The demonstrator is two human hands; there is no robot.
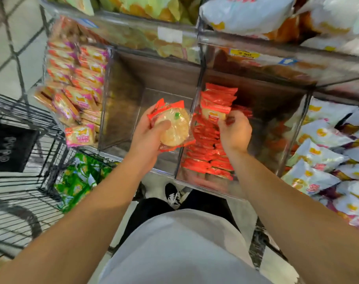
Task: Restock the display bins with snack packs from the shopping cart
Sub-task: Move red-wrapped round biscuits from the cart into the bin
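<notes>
— Standing at the clear display bins (195,93), cart (27,140) to the left?
— Yes. Left hand (148,136) grips red cracker packs (172,124) above the bare bin; right hand (235,132) pinches one pack (212,114) in the red-stocked bin.

The left hand (149,136) is gripping a small stack of red-edged snack packs (171,125) over the empty clear bin (121,103). Just right of that bin, the right hand (235,131) is pinching one upright pack (214,114) in the row of red packs (210,148). Left of the empty bin, pink packs (76,93) are lying piled, and the black wire shopping cart (27,152) is standing further left, beside green bags (80,179).
</notes>
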